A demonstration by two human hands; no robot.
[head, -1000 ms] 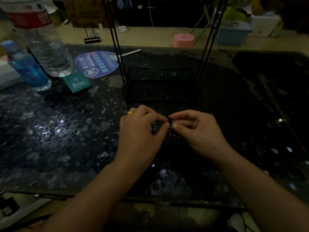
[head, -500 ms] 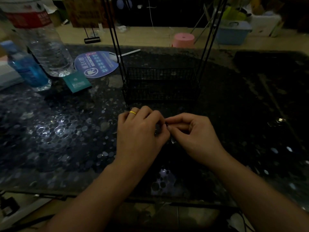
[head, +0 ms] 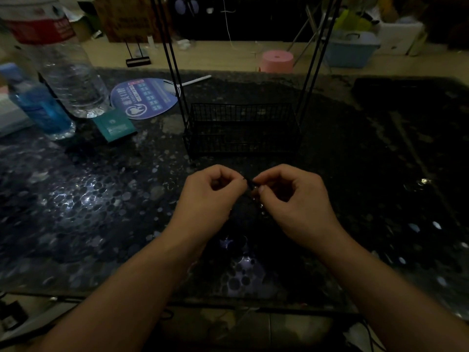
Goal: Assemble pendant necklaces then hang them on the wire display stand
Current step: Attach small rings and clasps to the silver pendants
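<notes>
Since a moment ago both hands have lifted a little and drawn slightly apart, and the ring that showed on my left finger is now turned out of sight. Between my fingertips sits the dark cord [head: 250, 183], a short black stretch running roughly left to right from one pinch to the other. My left hand [head: 213, 196] pinches one side of it with thumb and forefinger, the other fingers curled in; my right hand [head: 295, 199] pinches the other side the same way. More of the necklace seems to hang down below the pinch, but the light is too poor to tell a pendant from the dark tabletop [head: 101, 224].

Both hands are equally near the cord, meeting in front of my chest just above the table. Straight ahead, just beyond my knuckles, stands the wire stand [head: 241, 128], its basket base low and its two pairs of black rods rising out of view. I judge the joining is not yet done; hanging would mean carrying the cord forward and up.

Off to the left stand a big water bottle [head: 68, 80], a small blue bottle [head: 40, 107], a round fan [head: 147, 97] and a teal packet [head: 114, 125].
</notes>
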